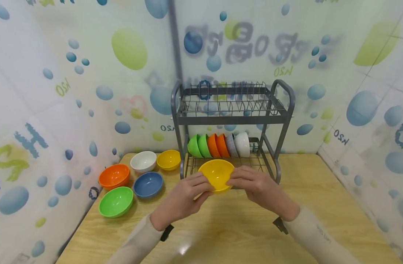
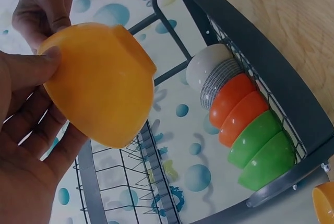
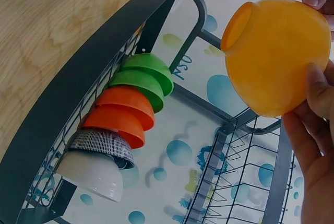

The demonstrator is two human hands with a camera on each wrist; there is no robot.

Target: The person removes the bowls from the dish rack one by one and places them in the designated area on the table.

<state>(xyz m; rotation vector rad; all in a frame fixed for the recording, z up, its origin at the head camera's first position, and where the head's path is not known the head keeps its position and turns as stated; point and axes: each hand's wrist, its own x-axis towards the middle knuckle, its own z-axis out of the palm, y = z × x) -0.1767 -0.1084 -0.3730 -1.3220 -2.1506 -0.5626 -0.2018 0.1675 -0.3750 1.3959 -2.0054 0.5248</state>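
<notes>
Both hands hold up a yellow bowl (image 1: 218,173) in front of the dish rack, its inside facing the head camera. My left hand (image 1: 188,194) pinches its left rim between thumb and fingers, and my right hand (image 1: 259,185) pinches the right rim. In the left wrist view the yellow bowl (image 2: 102,83) shows its outside and foot. Behind it, the grey two-tier dish rack (image 1: 234,120) carries a row of bowls on edge on its lower tier: green bowls (image 1: 204,146), orange bowls (image 1: 213,145), a patterned bowl (image 1: 231,145) and a white bowl (image 1: 242,144).
Left of the rack on the wooden table (image 1: 218,234) stand an orange bowl (image 1: 114,176), a light green bowl (image 1: 116,202), a blue bowl (image 1: 148,184), a white bowl (image 1: 143,161) and another yellow bowl (image 1: 169,160). A patterned curtain (image 1: 89,73) surrounds the table.
</notes>
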